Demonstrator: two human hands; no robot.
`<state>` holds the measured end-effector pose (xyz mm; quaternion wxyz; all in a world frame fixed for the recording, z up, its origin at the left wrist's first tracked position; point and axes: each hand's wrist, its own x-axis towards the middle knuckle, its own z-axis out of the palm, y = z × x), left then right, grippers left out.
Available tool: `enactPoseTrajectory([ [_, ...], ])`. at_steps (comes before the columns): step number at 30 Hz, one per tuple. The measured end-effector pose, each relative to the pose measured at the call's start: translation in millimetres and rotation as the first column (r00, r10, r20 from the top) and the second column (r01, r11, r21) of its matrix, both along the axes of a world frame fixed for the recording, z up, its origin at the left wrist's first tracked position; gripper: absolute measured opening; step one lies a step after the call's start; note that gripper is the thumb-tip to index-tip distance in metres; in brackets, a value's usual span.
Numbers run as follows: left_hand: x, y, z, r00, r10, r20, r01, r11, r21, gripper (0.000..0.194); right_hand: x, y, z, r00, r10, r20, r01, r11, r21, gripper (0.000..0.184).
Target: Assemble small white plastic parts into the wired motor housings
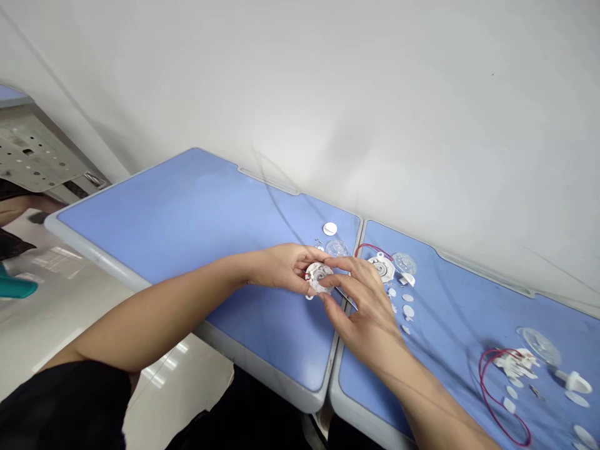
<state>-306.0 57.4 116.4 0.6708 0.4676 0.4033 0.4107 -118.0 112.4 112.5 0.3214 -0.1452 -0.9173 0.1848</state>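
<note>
Pinching a white disc between left hand and right hand, I'm seeing a red-wired disc and more loose parts lying unassembled

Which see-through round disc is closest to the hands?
The clear plastic disc just beyond the left hand; the other two clear discs lie farther right, near the red wires.
</note>
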Motion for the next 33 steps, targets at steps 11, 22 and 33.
enactPoseTrajectory([
  [11, 0.7, -0.3, -2.2, 1.000, 0.006, -0.020, -0.006, 1.000, -0.018, 0.053, -0.3, 0.9, -2.6, 1.000, -0.026, 0.010, 0.026, 1.000, 0.002, 0.011],
  [22, -0.9, -0.4, -6.9, 1.000, -0.008, -0.009, 0.008, 0.999, 0.033, 0.049, -1.0, 0.1, -2.7, 1.000, -0.027, 0.011, 0.027, 1.000, -0.013, 0.011],
  [33, -4.1, 0.1, -7.8, 1.000, -0.003, -0.005, 0.003, 1.000, 0.024, 0.054, -1.1, 0.4, -5.5, 1.000, -0.026, 0.010, 0.027, 0.998, -0.052, 0.010],
])
